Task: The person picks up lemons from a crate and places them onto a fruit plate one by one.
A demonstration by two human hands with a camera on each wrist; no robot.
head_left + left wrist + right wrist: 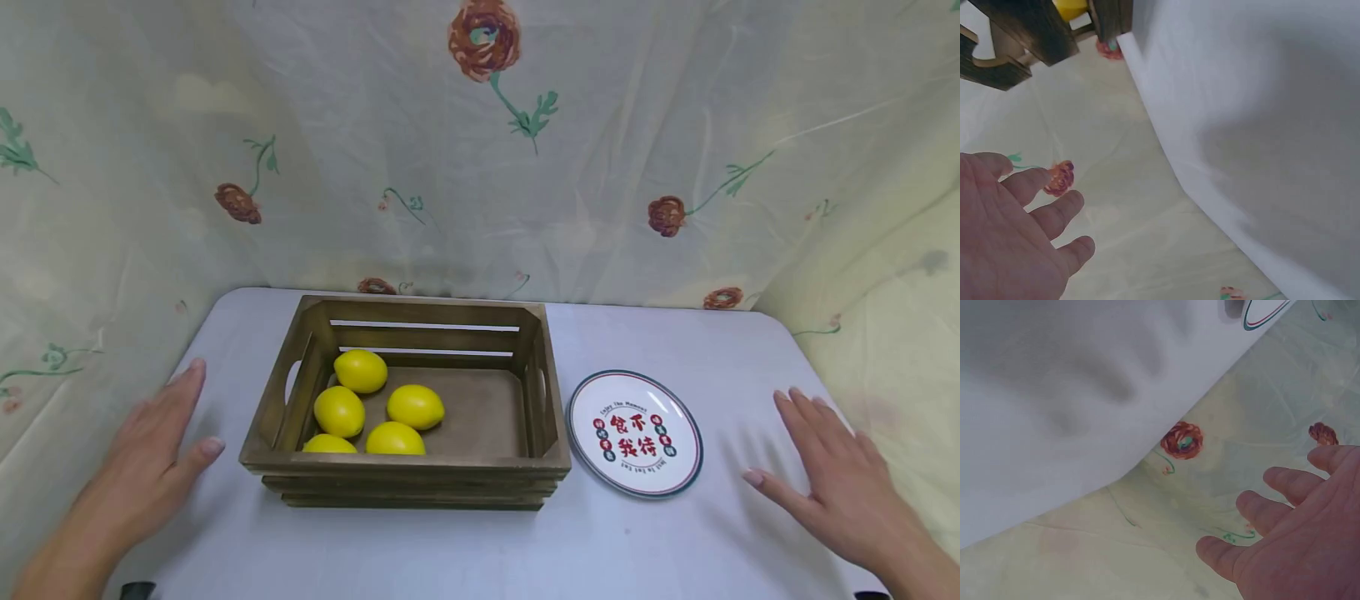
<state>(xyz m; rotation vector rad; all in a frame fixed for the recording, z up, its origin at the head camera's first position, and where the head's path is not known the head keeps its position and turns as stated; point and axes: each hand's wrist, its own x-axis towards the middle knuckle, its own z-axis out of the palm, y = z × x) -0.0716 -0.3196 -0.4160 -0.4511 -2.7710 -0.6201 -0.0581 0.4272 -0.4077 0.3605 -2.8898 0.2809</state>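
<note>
A brown wooden crate (pixel 405 485) with slatted sides stands on the table, with several yellow lemons (pixel 416 407) lying mostly in its left half. To its right is a round white plate (pixel 636 477) with a dark rim and red and blue lettering. My left hand (pixel 153 458) hovers left of the crate, fingers extended and thumb apart, holding nothing. Over the table's right side, beyond the plate, my right hand (pixel 843 475) is likewise spread and holds nothing. Each wrist view shows that hand's palm and fingers with no object in them.
The white table (pixel 420 554) has rounded far corners. Pale curtain cloth (pixel 585 167) printed with red flowers hangs behind it and along both sides. Soft shadows of the hands fall on the tabletop.
</note>
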